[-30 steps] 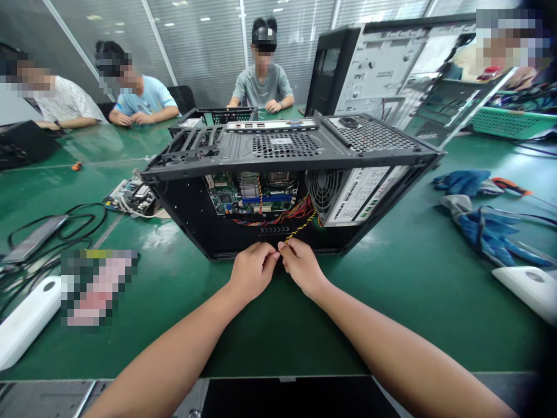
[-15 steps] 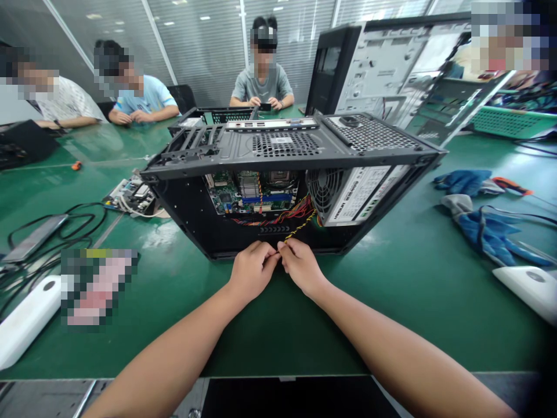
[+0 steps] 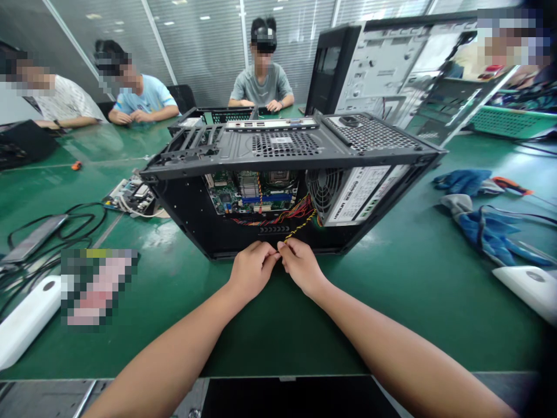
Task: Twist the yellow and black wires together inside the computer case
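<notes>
A black computer case (image 3: 230, 162) stands on the green table (image 3: 174, 325) with its open side toward me. At its lower front edge, my left hand (image 3: 255, 268) and my right hand (image 3: 301, 266) meet, both pinching a twisted yellow-and-black cable (image 3: 300, 227). The cable runs up to the power supply (image 3: 359, 194), which has a fan grille and a white label. Deeper inside is a green motherboard (image 3: 226, 200), with a bundle of red and multicoloured wires (image 3: 282, 216) below it. My fingers hide the cable's end.
Blue gloves (image 3: 487, 232) and a white device (image 3: 528, 287) lie at right. A loose circuit board (image 3: 134, 194), black cables (image 3: 93, 217) and a white bar-shaped device (image 3: 30, 319) are at left. Behind stand another case (image 3: 378, 69) and a green basket (image 3: 513, 119); several people sit around.
My hands keep their pinch on the cable at the same spot. Across the table, the person in grey has lowered their hands, and the small dark object between them no longer shows.
</notes>
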Tool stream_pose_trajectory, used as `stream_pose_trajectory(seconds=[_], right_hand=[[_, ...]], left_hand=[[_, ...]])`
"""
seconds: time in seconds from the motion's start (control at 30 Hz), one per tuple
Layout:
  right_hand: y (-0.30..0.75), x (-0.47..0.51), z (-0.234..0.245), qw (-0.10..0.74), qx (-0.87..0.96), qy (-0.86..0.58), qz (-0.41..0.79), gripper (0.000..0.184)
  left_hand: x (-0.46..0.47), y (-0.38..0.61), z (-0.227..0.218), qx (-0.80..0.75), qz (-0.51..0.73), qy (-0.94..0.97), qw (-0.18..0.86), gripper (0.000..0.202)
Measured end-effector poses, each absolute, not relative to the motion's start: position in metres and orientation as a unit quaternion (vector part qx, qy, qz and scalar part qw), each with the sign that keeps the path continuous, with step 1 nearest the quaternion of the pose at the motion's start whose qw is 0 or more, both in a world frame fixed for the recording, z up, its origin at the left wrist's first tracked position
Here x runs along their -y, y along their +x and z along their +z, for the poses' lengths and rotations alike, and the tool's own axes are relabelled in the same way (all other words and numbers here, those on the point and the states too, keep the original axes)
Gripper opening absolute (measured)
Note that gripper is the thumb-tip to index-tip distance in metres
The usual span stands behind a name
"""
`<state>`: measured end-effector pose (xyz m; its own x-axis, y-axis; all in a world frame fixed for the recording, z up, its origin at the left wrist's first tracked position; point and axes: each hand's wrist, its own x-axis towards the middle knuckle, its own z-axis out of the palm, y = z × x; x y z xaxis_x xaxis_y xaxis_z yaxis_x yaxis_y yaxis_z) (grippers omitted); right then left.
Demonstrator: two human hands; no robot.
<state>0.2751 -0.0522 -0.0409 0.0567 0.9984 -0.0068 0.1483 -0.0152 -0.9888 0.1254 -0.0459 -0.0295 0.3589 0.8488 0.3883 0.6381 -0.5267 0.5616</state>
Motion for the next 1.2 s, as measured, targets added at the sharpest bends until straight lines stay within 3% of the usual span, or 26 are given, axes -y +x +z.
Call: stream_pose_trajectory(seconds=[0.27,1.2], right_hand=[[0.2758,0.0512,-0.0437,0.476,0.521,-0.562,0.432,0.037],[0.2758,0.0501,-0.0463,0.473,0.522,-0.552,0.445,0.036]], left_hand=[[0.0470,0.1270,-0.0310,-0.440,0.355,0.815,0.128,0.011],[0.0470,0.1259,-0.0277,-0.465,0.316,0.810,0.165,0.014]])
